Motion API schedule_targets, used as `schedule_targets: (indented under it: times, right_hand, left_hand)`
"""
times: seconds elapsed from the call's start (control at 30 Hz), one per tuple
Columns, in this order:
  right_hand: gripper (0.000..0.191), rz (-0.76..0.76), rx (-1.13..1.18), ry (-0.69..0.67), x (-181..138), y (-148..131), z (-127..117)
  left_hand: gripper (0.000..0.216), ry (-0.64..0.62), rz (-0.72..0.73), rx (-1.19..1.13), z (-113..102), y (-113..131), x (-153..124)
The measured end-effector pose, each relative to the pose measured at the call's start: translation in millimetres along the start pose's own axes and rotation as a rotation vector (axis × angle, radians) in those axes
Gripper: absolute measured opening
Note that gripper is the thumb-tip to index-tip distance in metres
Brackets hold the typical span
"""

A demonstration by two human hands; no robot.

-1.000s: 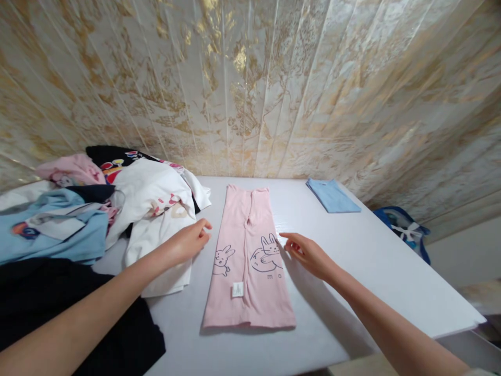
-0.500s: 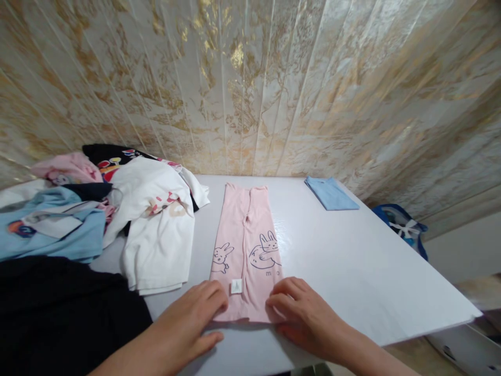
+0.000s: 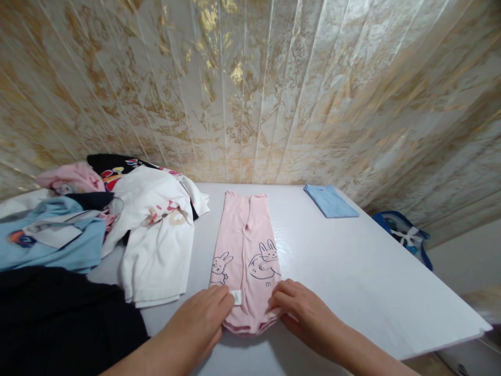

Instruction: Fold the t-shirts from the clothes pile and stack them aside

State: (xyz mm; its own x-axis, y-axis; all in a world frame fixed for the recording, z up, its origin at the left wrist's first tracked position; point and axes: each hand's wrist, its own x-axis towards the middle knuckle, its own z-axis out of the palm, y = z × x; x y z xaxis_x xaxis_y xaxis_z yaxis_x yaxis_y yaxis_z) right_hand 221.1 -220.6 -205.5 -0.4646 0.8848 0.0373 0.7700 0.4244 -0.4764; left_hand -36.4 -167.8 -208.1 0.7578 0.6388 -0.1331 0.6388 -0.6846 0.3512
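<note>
A pink shirt (image 3: 246, 245) with rabbit line drawings lies lengthwise on the white table, its two sides folded in so that they meet along the middle. My left hand (image 3: 211, 316) pinches its near left corner, fingers on top beside a small white label (image 3: 236, 297). At the near right corner, my right hand (image 3: 297, 313) closes on the cloth, thumb underneath. Between both hands the near edge is raised slightly and bows toward me. The far end rests flat near the wall.
Left of the pink shirt sits a loose heap of clothes, including a white shirt (image 3: 158, 261), a light blue one (image 3: 84, 245) and black cloth (image 3: 66, 324). A folded blue garment (image 3: 332, 201) lies at the back right. Beyond the table's right edge is a blue-rimmed bag (image 3: 407, 235).
My fingers have closed on the near corners of the pink shirt, and its near edge has lifted off the table. The whole view has shifted slightly.
</note>
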Motion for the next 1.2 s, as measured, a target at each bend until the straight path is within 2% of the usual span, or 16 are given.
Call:
schedule_targets:
  times: [0.1, 0.2, 0.23, 0.33, 0.43, 0.5, 0.6, 0.7, 0.77, 0.83, 0.93, 1.07, 1.13, 1.2]
  right_hand:
    - [0.019, 0.051, 0.239, 0.054, 14, 3, -27]
    - [0.009, 0.113, 0.398, 0.17, 42, 19, -48]
    - [0.008, 0.131, 0.444, 0.208, 55, 27, -52]
    - [0.015, 0.203, 0.582, 0.335, 99, 57, -54]
    - [0.022, 0.347, 0.67, 0.421, 136, 86, -43]
    - [0.025, 0.428, 0.703, 0.377, 148, 101, -33]
    - [0.032, 0.465, 0.733, 0.309, 148, 113, -23]
    - [0.036, 0.468, 0.772, 0.27, 139, 115, -21]
    - [0.031, 0.473, 0.761, 0.236, 135, 113, -24]
    - [0.024, 0.458, 0.723, 0.239, 135, 112, -31]
    - [0.023, 0.398, 0.696, 0.32, 150, 118, -50]
    - [0.028, 0.347, 0.69, 0.479, 200, 140, -80]
    - [0.028, 0.377, 0.652, 0.564, 231, 153, -87]
    - [0.031, 0.476, 0.583, 0.647, 256, 163, -85]
  left_hand:
    - [0.016, 0.036, -0.072, -0.321, -37, -11, 12]
    - [0.006, 0.063, -0.198, -0.618, -71, -33, 41]
    - [0.009, 0.061, -0.223, -0.717, -79, -42, 53]
    - [0.031, 0.042, -0.319, -1.077, -88, -67, 88]
    - [0.046, 0.02, -0.362, -1.278, -78, -87, 111]
    - [0.052, 0.06, -0.388, -1.275, -67, -97, 117]
    - [0.055, 0.174, -0.454, -1.17, -51, -107, 118]
    - [0.045, 0.221, -0.489, -1.067, -43, -111, 118]
    - [0.037, 0.228, -0.458, -1.014, -44, -111, 121]
    - [0.033, 0.263, -0.406, -0.965, -51, -110, 127]
    - [0.034, 0.374, -0.349, -0.94, -71, -113, 144]
    - [0.03, 0.547, -0.273, -0.935, -107, -128, 190]
    - [0.026, 0.661, -0.327, -0.904, -116, -139, 217]
    - [0.028, 0.717, -0.442, -0.908, -115, -151, 240]
